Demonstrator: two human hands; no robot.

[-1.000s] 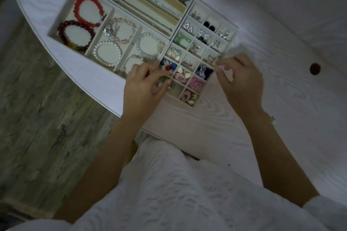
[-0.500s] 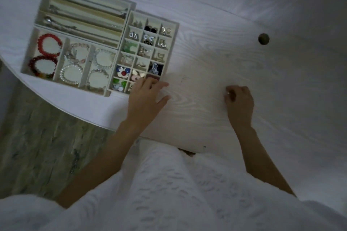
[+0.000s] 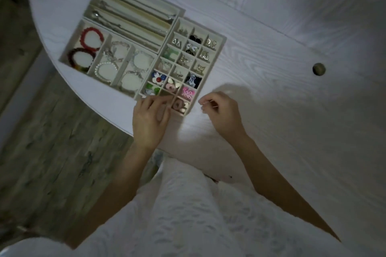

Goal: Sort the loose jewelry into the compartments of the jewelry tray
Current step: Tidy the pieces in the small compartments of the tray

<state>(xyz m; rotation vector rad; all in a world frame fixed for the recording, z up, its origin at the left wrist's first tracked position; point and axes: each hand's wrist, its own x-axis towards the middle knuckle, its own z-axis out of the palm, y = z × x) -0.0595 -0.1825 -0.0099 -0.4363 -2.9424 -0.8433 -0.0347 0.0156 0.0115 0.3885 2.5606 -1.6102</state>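
One small thin piece, prob. an earring (image 3: 210,104), was pinched at the fingertips of the right hand (image 3: 221,110), fingers curled round it; exact type was too small and dim to tell. It was held just off the tray's (image 3: 223,43) near right corner, above the table (image 3: 271,69), not yet over any compartment. From that grip the tray lay to the left and slightly away, so the drop was judged a short move leftward. The piece's long axis ran roughly side to side, pointing toward the tray wall. The left hand (image 3: 151,119) was laid on the tray's near edge w/ fingers fairly straight, touching the near row of cells; nothing could be seen gripped in it. An open-looking cell sat right by those left fingertips, left of the pinch. The right hand was judged nearer to the piece, the left nearer to that cell. Risk: piece slipping before it clears the wall.
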